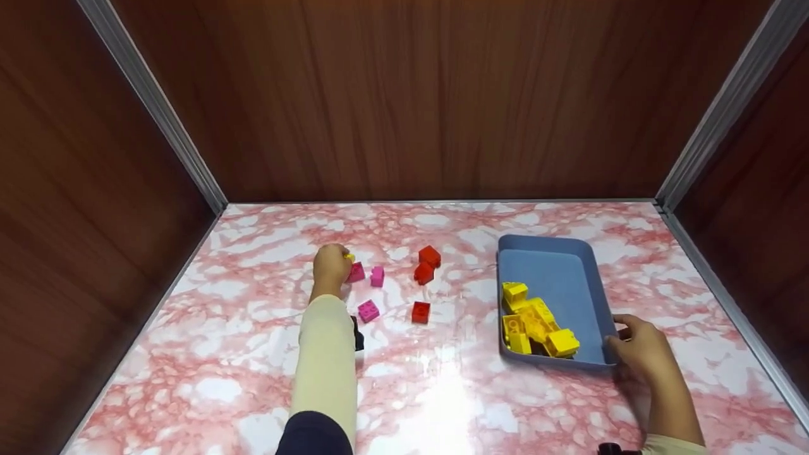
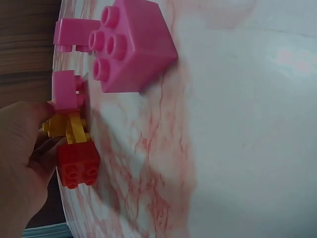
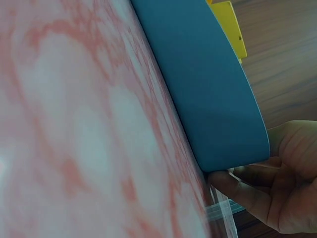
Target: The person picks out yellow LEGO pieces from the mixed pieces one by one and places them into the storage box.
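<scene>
At the back left, my left hand (image 1: 330,265) pinches a yellow brick (image 1: 349,257), mostly covered by the fingers in the head view. In the left wrist view, the yellow piece (image 2: 75,128) shows between a pink brick (image 2: 65,91) and a red brick (image 2: 78,163), both close against the fingers; I cannot tell whether they are joined. My right hand (image 1: 644,347) grips the near right corner of a blue tray (image 1: 597,278), thumb at the rim and fingers outside the wall. Several yellow bricks (image 1: 536,319) lie in the tray's near left part.
Right of the left hand lie pink bricks (image 1: 377,276), one nearer the front (image 1: 368,310). Two red bricks (image 1: 429,256) sit close together mid-table, with another red brick (image 1: 420,312) in front. Wooden panels (image 1: 442,101) stand around the marbled table (image 1: 253,366).
</scene>
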Action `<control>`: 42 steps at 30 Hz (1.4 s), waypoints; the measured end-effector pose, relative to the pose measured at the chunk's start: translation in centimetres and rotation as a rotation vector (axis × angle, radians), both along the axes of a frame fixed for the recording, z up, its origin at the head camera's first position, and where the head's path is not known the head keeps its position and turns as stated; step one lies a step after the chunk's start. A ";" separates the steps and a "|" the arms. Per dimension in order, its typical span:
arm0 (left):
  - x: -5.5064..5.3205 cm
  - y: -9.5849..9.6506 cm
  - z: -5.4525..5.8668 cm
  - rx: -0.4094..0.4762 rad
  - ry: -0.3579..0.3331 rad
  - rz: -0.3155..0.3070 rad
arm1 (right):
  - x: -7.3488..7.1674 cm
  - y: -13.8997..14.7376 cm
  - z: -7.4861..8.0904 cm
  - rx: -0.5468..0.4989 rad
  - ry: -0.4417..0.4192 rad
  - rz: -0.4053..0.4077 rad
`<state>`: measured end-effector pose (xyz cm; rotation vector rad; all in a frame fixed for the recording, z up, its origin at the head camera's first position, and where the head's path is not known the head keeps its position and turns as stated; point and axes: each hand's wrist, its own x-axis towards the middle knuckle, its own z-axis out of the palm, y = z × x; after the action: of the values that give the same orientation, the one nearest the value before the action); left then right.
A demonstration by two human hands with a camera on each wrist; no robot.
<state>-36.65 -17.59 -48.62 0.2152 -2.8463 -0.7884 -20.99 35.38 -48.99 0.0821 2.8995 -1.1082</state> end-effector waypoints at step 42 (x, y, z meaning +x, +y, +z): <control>6.0 7.2 2.2 0.104 0.287 -0.237 | 0.0 0.0 0.0 0.024 -0.002 -0.005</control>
<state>-30.70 -10.35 -46.39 -0.2100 -2.5899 -0.9291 -21.04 35.34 -48.99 0.0906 2.9131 -1.0730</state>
